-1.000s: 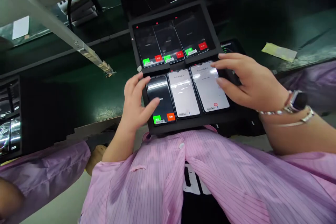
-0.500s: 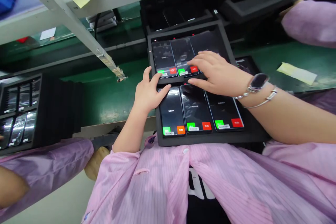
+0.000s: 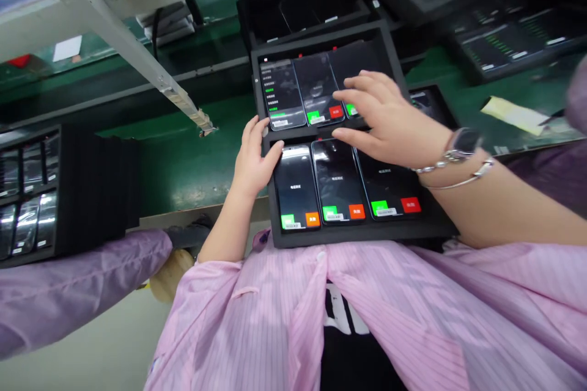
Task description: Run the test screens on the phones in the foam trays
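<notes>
A black foam tray holding several smartphones in two rows lies in front of me, its near edge against my shirt. My left hand rests at the tray's left edge, fingers apart, thumb near the top of the near-left smartphone. The far-left smartphone shows a list with some green lines. Over the right side of the tray is my right hand, fingers spread, close to the far-middle smartphone and partly covering the far-right one. The near-middle smartphone and near-right smartphone show green and red buttons.
Stacked black trays with phones stand at the left. More phones in a tray lie at the far right, near a yellow paper strip. A metal post slants down at the upper left. A co-worker's sleeve is at the left.
The far-left smartphone's screen has switched from green and red buttons to a list. My left fingers have drawn back from it. My right hand has shifted slightly, uncovering a green button on the far-right phone.
</notes>
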The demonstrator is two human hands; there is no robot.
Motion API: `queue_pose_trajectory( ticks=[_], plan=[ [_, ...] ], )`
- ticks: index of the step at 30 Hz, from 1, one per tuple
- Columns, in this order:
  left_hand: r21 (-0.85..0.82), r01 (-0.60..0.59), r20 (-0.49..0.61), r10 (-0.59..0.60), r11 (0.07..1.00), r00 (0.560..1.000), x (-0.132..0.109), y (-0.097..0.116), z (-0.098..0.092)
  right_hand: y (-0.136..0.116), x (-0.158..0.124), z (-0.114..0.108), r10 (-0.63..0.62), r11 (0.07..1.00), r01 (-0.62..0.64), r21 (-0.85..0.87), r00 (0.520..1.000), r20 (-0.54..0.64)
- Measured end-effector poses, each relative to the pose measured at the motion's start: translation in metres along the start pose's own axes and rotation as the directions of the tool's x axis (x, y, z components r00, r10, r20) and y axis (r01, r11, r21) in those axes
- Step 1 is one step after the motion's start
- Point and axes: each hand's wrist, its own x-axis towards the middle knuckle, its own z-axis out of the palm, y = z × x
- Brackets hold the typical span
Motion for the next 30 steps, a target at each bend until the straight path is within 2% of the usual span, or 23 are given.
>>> queue_pose_trajectory(
  ticks=[3,5,8,10,13,15,20,25,27,30],
  plan=[
    [-0.111,0.023,0.093,-0.012,0.994,0.996,-0.038,0.008,-0.003,-0.026,-0.028,-0.025,-0.047,0.998,0.047,0.039,0.999,0.009],
    [-0.148,0.052,0.175,-0.026,0.988,0.984,-0.071,0.020,-0.008,-0.044,-0.053,-0.032,-0.079,0.994,0.074,0.078,0.995,0.059],
    [-0.141,0.098,0.245,-0.061,0.985,0.967,-0.111,0.037,-0.011,-0.061,-0.091,-0.021,-0.178,0.979,0.162,0.123,0.975,0.130],
    [-0.132,0.116,0.254,-0.079,0.985,0.964,-0.124,0.041,-0.010,-0.065,-0.108,-0.006,-0.224,0.972,0.210,0.103,0.964,0.145],
    [-0.110,0.117,0.221,-0.091,0.987,0.971,-0.127,0.041,-0.007,-0.063,-0.120,0.012,-0.235,0.972,0.234,0.027,0.958,0.165],
    [-0.100,0.125,0.199,-0.103,0.987,0.975,-0.127,0.040,-0.007,-0.058,-0.125,0.013,-0.231,0.971,0.237,-0.021,0.961,0.149],
    [-0.136,0.233,0.177,-0.208,0.963,0.962,-0.135,0.034,-0.005,-0.032,-0.149,0.005,-0.215,0.969,0.208,-0.131,0.976,-0.039],
    [-0.184,0.304,0.169,-0.275,0.935,0.946,-0.136,0.033,-0.002,-0.009,-0.166,0.029,-0.243,0.953,0.216,-0.212,0.964,-0.112],
    [-0.200,0.333,0.169,-0.302,0.922,0.938,-0.135,0.035,-0.004,-0.006,-0.168,0.035,-0.191,0.971,0.168,-0.170,0.973,-0.132],
    [-0.242,0.360,0.169,-0.326,0.901,0.930,-0.133,0.035,-0.010,0.001,-0.168,0.041,0.011,0.999,-0.017,-0.027,0.976,-0.218]
  ],
)
